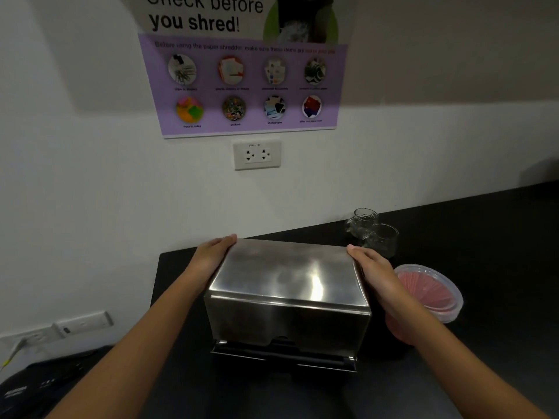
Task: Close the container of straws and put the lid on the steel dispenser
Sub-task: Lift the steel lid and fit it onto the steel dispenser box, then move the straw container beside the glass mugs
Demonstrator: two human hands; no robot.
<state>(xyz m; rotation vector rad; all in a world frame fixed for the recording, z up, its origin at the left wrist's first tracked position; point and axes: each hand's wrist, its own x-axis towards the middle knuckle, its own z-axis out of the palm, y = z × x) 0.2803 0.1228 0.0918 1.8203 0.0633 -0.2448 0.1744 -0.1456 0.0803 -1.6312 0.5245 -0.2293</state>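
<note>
The steel dispenser [287, 325] stands on the black counter, and its shiny steel lid [287, 273] lies across its top. My left hand [211, 255] grips the lid's left edge. My right hand [372, 267] grips its right edge. A round clear plastic container [435, 294] holding pink straws stands to the right of the dispenser, with a clear lid over it. I cannot tell whether that lid is pressed fully down.
Two clear glass jars [372, 231] stand behind the container near the wall. A wall socket [257, 155] and a purple poster [245, 83] hang above. A power strip [81, 323] and a dark machine [36, 385] sit at the lower left.
</note>
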